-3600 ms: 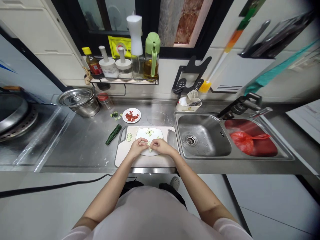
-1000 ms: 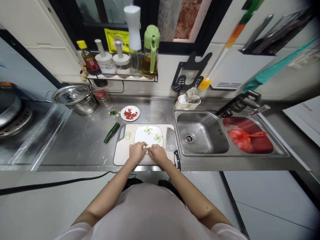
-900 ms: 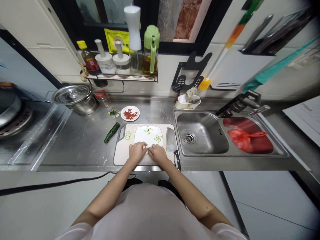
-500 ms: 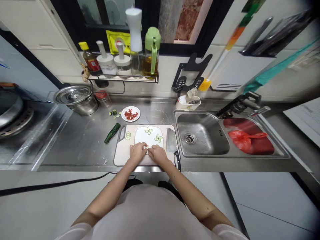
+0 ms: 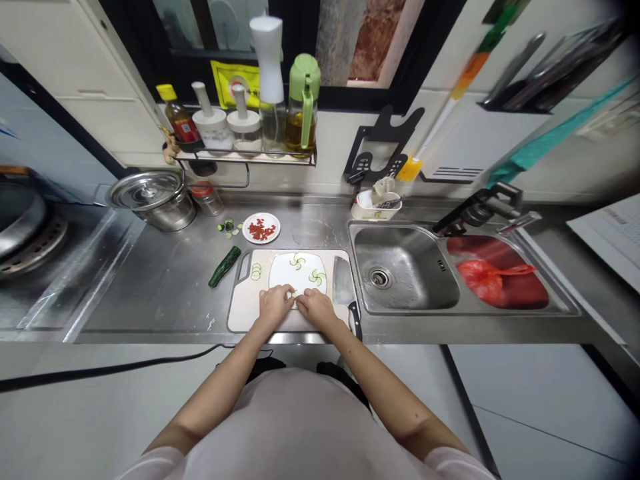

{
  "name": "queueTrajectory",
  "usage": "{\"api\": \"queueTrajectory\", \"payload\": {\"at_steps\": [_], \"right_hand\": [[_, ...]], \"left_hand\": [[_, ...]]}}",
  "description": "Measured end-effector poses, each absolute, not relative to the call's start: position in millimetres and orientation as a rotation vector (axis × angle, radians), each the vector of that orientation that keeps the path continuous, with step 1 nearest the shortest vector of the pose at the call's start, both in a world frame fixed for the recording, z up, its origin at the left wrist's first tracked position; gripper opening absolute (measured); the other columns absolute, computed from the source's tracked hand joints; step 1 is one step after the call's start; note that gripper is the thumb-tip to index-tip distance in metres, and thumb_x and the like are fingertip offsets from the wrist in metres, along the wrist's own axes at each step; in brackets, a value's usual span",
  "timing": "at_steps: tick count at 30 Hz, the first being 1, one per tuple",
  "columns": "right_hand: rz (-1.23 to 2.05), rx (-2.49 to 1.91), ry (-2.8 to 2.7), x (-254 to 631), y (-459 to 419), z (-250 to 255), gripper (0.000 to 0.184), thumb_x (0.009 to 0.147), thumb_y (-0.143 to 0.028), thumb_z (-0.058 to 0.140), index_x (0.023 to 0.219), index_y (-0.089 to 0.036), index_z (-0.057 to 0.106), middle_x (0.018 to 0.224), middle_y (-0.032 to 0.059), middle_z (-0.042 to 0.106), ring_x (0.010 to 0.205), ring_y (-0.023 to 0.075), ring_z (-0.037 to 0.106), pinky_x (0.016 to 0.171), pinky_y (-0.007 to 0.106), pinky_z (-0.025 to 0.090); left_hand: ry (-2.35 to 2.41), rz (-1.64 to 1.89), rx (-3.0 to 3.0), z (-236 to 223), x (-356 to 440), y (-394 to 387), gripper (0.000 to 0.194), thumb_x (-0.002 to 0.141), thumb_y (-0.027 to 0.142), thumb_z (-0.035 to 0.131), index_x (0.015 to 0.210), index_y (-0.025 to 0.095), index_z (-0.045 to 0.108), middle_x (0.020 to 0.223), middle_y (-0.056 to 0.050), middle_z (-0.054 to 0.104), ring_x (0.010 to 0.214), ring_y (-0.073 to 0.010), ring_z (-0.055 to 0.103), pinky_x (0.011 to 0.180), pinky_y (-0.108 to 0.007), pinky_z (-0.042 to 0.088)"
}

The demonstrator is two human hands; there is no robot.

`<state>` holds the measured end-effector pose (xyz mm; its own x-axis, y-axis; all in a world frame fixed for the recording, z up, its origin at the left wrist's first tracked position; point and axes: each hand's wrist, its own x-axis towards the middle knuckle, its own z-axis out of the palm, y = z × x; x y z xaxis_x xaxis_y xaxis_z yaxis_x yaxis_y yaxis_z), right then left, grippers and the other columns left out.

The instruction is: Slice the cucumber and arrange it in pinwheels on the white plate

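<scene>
My left hand (image 5: 275, 303) and my right hand (image 5: 315, 308) meet over the near edge of a white square plate (image 5: 289, 272). The fingers of both are pinched together at cucumber slices (image 5: 295, 294), mostly hidden by the fingertips. On the plate, thin cucumber slices form a pinwheel at the back (image 5: 297, 261) and another at the right (image 5: 317, 277). Beneath the plate lies a pale cutting board (image 5: 245, 303). A short stack of cucumber slices (image 5: 256, 271) rests on its left part. A kitchen knife (image 5: 343, 281) lies along its right side, black handle towards me.
Left of the board lie a cucumber piece (image 5: 225, 266) and several cucumber scraps (image 5: 229, 225). A small plate (image 5: 249, 236) holds chopped red bits. To the right is a double sink (image 5: 407, 267), a red bag (image 5: 481, 281) in its far basin. A lidded pot (image 5: 167, 212) stands back left.
</scene>
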<state>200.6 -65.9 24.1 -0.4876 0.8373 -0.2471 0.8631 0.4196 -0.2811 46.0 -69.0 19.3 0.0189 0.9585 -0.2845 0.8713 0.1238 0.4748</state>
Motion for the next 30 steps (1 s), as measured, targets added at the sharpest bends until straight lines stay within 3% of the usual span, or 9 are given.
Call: {"api": "queueTrajectory", "payload": {"at_steps": [5,22,30], "right_hand": [[-0.654,1.713,2.590,206,-63,25,0.032,0.098,-0.030,0.039,0.115,-0.025,0.067,0.104,0.0059,0.065,0.099,0.0183,0.054,0.077,0.026,0.039],[-0.519,1.595,2.588,201,-65,26,0.030,0.097,-0.031,0.042,0.099,-0.021,0.071,0.098,0.0082,0.064,0.097,0.0200,0.054,0.075,0.026,0.040],[-0.611,1.978,2.779,220,-59,33,0.032,0.095,-0.029,0.042,0.111,-0.020,0.068,0.102,0.0075,0.066,0.097,0.0189,0.056,0.082,0.027,0.042]], "left_hand": [[1.872,0.230,1.747,18,46,-69,0.020,0.083,0.028,0.056,0.099,0.027,0.068,0.087,-0.001,0.069,0.089,-0.0215,0.062,0.083,-0.035,0.033],[1.875,0.231,1.730,20,54,-69,0.016,0.083,0.026,0.053,0.089,0.025,0.068,0.089,-0.002,0.070,0.090,-0.0205,0.062,0.084,-0.034,0.033],[2.170,0.458,1.471,21,12,-61,0.019,0.083,0.033,0.051,0.092,0.027,0.068,0.087,-0.002,0.072,0.088,-0.0215,0.063,0.085,-0.034,0.035]]}}
